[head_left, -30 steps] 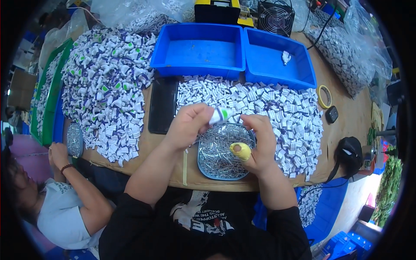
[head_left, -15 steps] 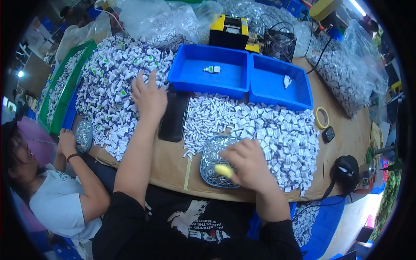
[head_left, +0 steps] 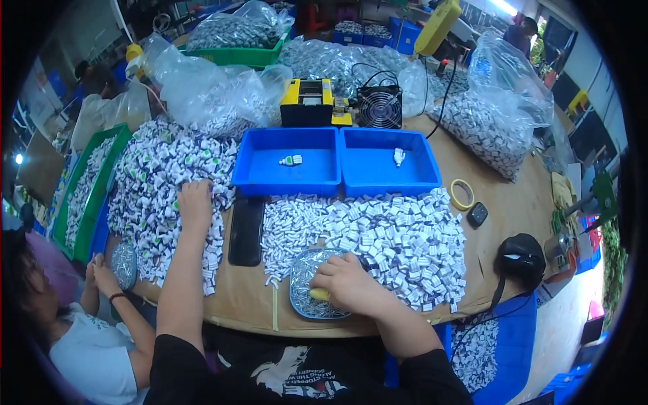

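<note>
My left hand (head_left: 194,201) is down on the heap of small white plastic pieces with purple and green marks (head_left: 158,169). Its fingers are drawn together and bent into the heap, so whatever they grip is hidden. Over an oval tray of small shiny metal pins (head_left: 302,287) is my right hand (head_left: 343,280), a yellow cover on one finger. Those fingers are curled together down at the pins; I cannot make out what is between them. Close by lie a pile of short white tube-like pieces (head_left: 287,226) and a pile of white ridged blocks (head_left: 405,243).
Two blue bins (head_left: 287,187) (head_left: 391,187) stand beyond the piles, one small white assembly in each. A black phone (head_left: 246,233) lies between heaps. Tape roll (head_left: 462,194), fan (head_left: 379,108) and black pouch (head_left: 520,263) sit around. A co-worker (head_left: 94,344) sits at the left.
The view has tilted up. My left hand's spread fingers have drawn together on the heap. My right hand has lowered into the pin tray, its fingers curling in.
</note>
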Demonstrator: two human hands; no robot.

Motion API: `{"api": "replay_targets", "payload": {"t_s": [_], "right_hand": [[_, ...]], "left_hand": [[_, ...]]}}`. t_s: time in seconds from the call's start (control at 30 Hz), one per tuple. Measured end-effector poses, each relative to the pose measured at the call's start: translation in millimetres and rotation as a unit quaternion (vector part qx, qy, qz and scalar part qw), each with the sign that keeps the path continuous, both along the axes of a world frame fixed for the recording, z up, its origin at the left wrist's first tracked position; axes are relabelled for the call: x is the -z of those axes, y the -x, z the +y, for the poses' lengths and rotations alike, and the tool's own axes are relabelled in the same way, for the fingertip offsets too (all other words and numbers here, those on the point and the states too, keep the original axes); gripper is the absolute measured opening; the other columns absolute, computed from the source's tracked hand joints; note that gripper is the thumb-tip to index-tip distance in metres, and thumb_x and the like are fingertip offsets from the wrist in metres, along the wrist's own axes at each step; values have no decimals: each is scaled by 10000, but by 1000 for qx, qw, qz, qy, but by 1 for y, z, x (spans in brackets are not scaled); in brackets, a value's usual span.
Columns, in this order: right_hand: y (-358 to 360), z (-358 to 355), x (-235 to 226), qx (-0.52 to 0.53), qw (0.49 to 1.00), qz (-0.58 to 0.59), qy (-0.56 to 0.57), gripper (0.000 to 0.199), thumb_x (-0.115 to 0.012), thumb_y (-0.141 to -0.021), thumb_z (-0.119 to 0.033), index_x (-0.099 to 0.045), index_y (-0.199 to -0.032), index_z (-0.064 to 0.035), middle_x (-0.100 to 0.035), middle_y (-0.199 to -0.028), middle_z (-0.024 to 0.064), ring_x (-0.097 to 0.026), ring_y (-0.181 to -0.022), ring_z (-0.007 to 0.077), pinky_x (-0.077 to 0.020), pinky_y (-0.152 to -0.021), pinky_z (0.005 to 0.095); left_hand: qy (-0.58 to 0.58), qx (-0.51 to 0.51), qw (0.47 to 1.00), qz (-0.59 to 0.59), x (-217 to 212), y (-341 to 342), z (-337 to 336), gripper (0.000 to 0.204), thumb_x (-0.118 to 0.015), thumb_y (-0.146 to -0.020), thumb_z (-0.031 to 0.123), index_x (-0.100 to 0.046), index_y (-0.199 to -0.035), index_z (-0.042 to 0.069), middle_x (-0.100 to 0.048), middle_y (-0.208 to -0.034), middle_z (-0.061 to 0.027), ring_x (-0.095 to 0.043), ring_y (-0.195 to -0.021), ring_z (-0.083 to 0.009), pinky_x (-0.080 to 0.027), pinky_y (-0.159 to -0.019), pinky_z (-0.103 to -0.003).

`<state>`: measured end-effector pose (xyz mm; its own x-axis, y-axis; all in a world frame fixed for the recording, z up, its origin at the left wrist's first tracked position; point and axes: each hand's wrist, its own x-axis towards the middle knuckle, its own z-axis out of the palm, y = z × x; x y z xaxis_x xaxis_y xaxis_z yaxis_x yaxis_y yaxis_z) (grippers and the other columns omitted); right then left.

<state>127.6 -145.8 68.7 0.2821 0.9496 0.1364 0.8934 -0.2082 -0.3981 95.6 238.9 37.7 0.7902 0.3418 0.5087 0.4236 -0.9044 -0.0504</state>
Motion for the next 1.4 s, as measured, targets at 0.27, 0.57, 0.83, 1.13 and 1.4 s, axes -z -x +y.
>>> {"api": "replay_targets", "payload": {"t_s": [0.27, 0.57, 0.83, 1.13, 1.4], "right_hand": [[0, 3, 5, -5, 1000, -2, 4, 220, -632, -732, -104, -636, -950, -130, -564, -863, 22, -534, -891, 188, -326, -783, 353], [-3, -2, -17, -9, 999, 14, -30, 128, -525, -771, -115, -587, -878, -84, -549, -849, 49, -518, -877, 210, -339, -769, 356], [-3, 4, -5, -15, 999, 16, -37, 142, -537, -754, -103, -584, -886, -82, -538, -844, 54, -510, -881, 214, -336, -767, 359], [-5, 2, -2, -9, 991, 103, -78, 132, -535, -757, -111, -572, -880, -79, -528, -854, 44, -505, -872, 215, -335, -763, 353], [-9, 3, -1, -10, 973, 198, -119, 242, -654, -695, -9, -611, -931, -47, -593, -881, 107, -584, -857, 277, -441, -744, 371]], "left_hand": [[163, 94, 975, -119, -59, -2, -47, 167, -653, -783, 62, -637, -949, 71, -602, -816, -65, -580, -766, -229, -448, -715, -349], [433, 651, 619, -78, -179, 38, -229, 215, -770, -724, 52, -654, -903, 74, -625, -785, -53, -579, -615, -208, -439, -543, -293], [582, 621, 515, -102, -211, 37, -254, 87, -765, -759, 173, -684, -778, 198, -522, -641, -43, -572, -585, -224, -433, -488, -290], [561, 659, 501, -9, -173, 24, -227, 262, -759, -729, 34, -651, -967, 53, -631, -779, -52, -590, -632, -207, -443, -539, -303], [485, 466, 724, -154, -46, 7, -197, 203, -690, -782, -1, -673, -984, 7, -640, -831, -100, -610, -745, -198, -475, -636, -271]]}}
